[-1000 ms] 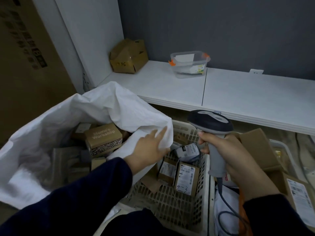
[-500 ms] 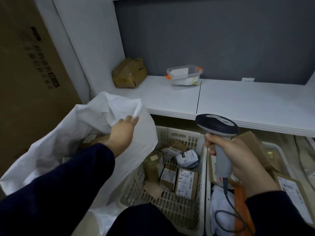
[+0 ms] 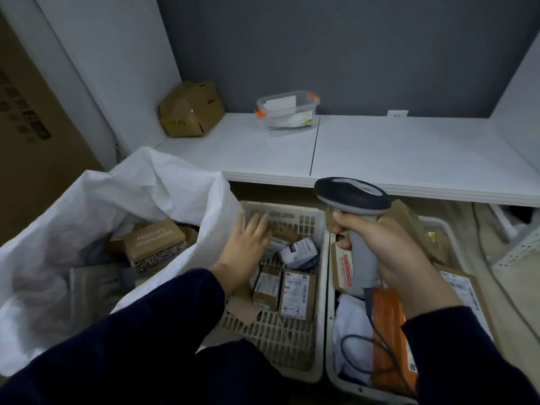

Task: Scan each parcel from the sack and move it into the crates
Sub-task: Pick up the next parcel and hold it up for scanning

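A white woven sack (image 3: 87, 206) stands open at the left with brown parcels inside, among them a printed cardboard box (image 3: 155, 244). My left hand (image 3: 244, 248) hovers flat and blurred over the sack's right rim, above the beige slotted crate (image 3: 280, 340), fingers spread and holding nothing. That crate holds several labelled parcels, one marked "4-3" (image 3: 298, 293). My right hand (image 3: 391, 252) grips the grey handle of a barcode scanner (image 3: 353, 200) above the second crate (image 3: 331, 340), which holds white and orange packets and brown boxes.
A white shelf (image 3: 380, 147) runs across behind the crates, carrying a dented cardboard box (image 3: 190, 109) and a clear tub with orange clips (image 3: 287, 112). A large brown carton (image 3: 32, 135) stands at the far left. The scanner's cable (image 3: 377, 325) trails into the right crate.
My left hand let go of the sack's upper rim and swung right and down toward the beige crate. The sack mouth has fallen open, showing the parcels. The scanner has hardly moved.
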